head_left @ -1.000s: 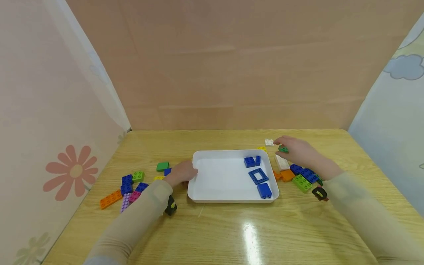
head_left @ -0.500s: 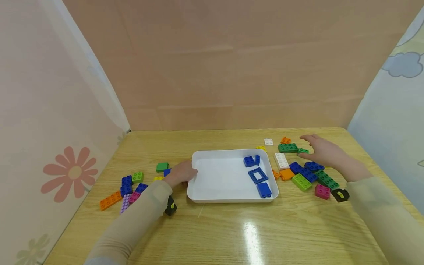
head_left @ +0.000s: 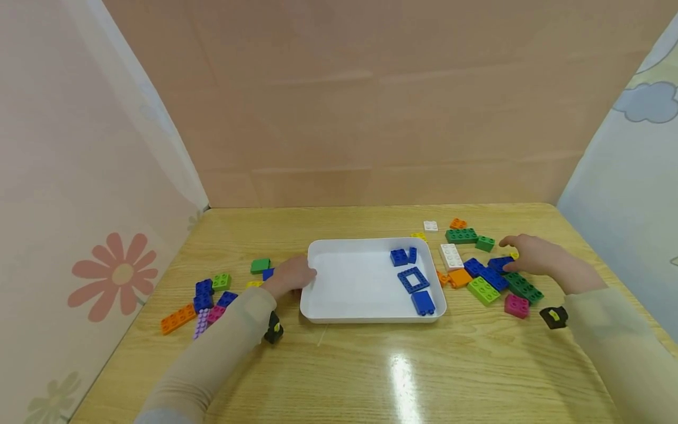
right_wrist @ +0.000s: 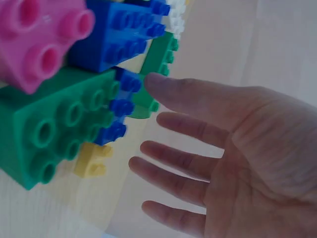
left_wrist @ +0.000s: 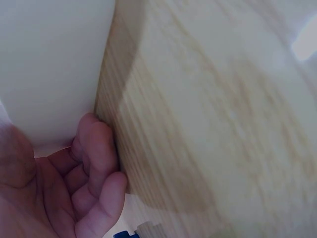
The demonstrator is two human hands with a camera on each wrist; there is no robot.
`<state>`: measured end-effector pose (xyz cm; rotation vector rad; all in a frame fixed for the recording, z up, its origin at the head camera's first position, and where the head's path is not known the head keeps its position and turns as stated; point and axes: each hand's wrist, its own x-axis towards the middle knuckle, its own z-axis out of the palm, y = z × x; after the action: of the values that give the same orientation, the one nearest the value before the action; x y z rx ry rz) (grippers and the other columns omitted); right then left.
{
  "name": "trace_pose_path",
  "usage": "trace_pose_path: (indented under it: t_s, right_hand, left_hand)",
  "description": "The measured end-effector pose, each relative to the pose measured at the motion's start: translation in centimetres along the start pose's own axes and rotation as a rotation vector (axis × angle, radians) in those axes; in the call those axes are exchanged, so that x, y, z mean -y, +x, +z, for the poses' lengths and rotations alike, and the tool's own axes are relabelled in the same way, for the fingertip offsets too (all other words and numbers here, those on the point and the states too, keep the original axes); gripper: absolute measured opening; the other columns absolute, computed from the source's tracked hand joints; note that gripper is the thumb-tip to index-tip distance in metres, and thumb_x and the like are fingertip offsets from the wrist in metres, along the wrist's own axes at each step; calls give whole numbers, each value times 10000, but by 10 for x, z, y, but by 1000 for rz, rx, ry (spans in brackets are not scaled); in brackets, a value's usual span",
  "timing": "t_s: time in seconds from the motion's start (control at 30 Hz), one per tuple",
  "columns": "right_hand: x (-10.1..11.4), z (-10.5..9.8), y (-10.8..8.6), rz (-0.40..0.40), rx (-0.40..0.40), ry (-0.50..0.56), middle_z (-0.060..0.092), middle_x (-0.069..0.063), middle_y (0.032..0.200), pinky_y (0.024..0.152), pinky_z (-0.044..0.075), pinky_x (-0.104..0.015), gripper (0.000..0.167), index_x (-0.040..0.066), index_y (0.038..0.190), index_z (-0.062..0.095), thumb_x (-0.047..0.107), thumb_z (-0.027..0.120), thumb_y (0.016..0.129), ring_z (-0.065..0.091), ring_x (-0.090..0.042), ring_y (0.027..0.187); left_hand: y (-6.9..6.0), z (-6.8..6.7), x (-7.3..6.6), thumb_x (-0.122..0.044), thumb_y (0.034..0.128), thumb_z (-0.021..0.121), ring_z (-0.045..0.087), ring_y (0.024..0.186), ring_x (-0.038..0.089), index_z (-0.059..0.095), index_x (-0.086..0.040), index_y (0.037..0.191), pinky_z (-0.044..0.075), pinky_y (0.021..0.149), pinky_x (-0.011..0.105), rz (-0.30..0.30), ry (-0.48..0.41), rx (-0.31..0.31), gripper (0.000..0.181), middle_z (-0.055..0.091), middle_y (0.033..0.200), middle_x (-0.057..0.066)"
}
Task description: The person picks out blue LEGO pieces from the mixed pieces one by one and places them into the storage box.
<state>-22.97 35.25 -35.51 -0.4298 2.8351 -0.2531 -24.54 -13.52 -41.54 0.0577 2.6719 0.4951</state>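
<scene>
A white tray (head_left: 357,282) holds several blue pieces, among them a square frame (head_left: 413,280), along its right side. My left hand (head_left: 289,277) grips the tray's left rim; in the left wrist view the fingers of that hand (left_wrist: 84,178) curl against the tray's wall (left_wrist: 59,69). Spread and empty, my right hand (head_left: 540,258) hovers at the right-hand pile, beside a blue brick (head_left: 499,264) and a small yellow brick (head_left: 514,255). The right wrist view has this hand (right_wrist: 218,148) near a green brick (right_wrist: 64,119), with the yellow brick (right_wrist: 92,160) below.
Right of the tray lie a white brick (head_left: 451,258), a lime brick (head_left: 483,290), a pink brick (head_left: 516,305) and green ones. On the left are an orange brick (head_left: 178,319), a purple brick (head_left: 202,323) and several others. Walls enclose the table's back and sides.
My right hand has moved right and nearer, from the small green brick to the blue brick at the pile's right, uncovering green and orange bricks. My left hand stays on the tray.
</scene>
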Motion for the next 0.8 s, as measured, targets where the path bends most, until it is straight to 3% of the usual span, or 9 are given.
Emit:
trace_pose_path:
  t_s: [0.4, 0.8]
  right_hand:
    - [-6, 10, 7, -30, 17, 16, 579, -360, 1084, 818, 468, -589, 392, -142, 1123, 572, 65, 727, 829, 569, -495, 965]
    - [-6, 16, 13, -39, 13, 39, 631, -274, 983, 821, 473, -579, 298, -119, 1048, 608, 20, 726, 812, 596, -404, 883]
  left_hand:
    - [1, 0, 2, -207, 976, 486, 558, 490, 184, 598, -31, 792, 436, 448, 265, 45, 5, -6, 278, 606, 628, 92]
    - [2, 0, 1, -216, 985, 489, 569, 495, 183, 589, -25, 862, 447, 455, 260, 19, 4, 3, 249, 602, 636, 89]
